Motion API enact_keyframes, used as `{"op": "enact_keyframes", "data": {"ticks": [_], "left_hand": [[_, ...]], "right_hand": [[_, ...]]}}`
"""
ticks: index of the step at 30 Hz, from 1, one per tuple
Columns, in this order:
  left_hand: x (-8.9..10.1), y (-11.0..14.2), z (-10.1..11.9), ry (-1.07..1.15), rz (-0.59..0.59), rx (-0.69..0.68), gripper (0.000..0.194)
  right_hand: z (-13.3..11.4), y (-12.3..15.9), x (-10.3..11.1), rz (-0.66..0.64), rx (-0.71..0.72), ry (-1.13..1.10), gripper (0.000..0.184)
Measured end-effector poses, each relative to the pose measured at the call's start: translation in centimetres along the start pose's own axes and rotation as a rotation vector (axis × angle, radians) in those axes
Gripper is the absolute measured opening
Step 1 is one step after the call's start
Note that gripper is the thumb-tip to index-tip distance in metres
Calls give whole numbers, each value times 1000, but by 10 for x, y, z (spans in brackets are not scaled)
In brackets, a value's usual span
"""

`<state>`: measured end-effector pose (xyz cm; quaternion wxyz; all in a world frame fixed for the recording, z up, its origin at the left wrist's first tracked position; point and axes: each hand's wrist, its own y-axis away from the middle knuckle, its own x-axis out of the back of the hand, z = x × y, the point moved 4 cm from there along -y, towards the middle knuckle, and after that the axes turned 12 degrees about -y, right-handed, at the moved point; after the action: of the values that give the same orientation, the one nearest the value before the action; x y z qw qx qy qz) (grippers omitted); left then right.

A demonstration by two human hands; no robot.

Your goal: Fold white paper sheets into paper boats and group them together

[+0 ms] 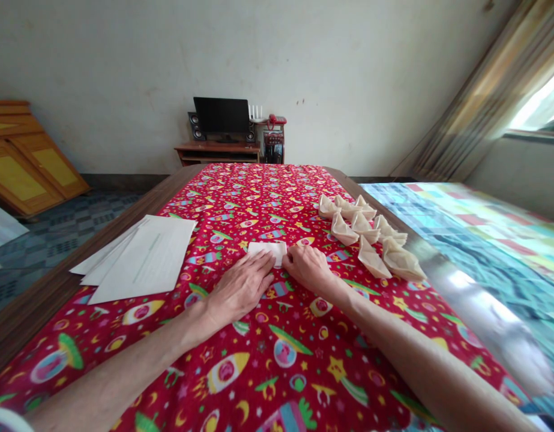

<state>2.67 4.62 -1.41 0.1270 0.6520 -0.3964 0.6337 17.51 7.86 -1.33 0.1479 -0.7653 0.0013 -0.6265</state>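
A small folded white piece of paper (261, 246) lies on the red patterned cloth, straight ahead of me. My left hand (241, 284) rests flat over its near left part, fingers stretched out and covering some of it. At the paper's right edge, my right hand (309, 266) is curled, with thumb and fingers pressed together on that edge. The exact grip of the right fingertips is partly hidden. To the right stand several folded paper boats (367, 225), cream-coloured and set close together. On the left, loose sheets of paper (146, 258) overlap in a fanned pile.
The cloth (267, 336) covers a dark wooden table (137, 234). A bed (475, 240) with a bright cover adjoins the right side. Against the far wall are a monitor (221, 116), speakers and a red telephone (277, 119). A wooden cabinet (31, 159) stands at the left.
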Motion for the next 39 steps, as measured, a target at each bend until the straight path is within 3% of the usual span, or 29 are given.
{"op": "enact_keyframes", "data": {"ticks": [9,14,16,20,32,39], "left_hand": [[1,-1,2,-35,-24,33,40],[-1,-1,1,-26,-48,22,42],[-1,0,0,-39,-40,8,43],[0,5,-3,-54,-45,-6,42],[13,34,-26,-110,-87,72,40],[14,24,-27,-109,54,135,38]], "right_hand": [[-2,10,6,131,80,-30,26],[-21,34,12,82,518,-97,37],[-22,42,12,42,583,-141,38],[-17,45,13,-2,579,-190,38],[-11,41,18,38,567,-174,26],[-4,34,14,77,535,-298,23]]}}
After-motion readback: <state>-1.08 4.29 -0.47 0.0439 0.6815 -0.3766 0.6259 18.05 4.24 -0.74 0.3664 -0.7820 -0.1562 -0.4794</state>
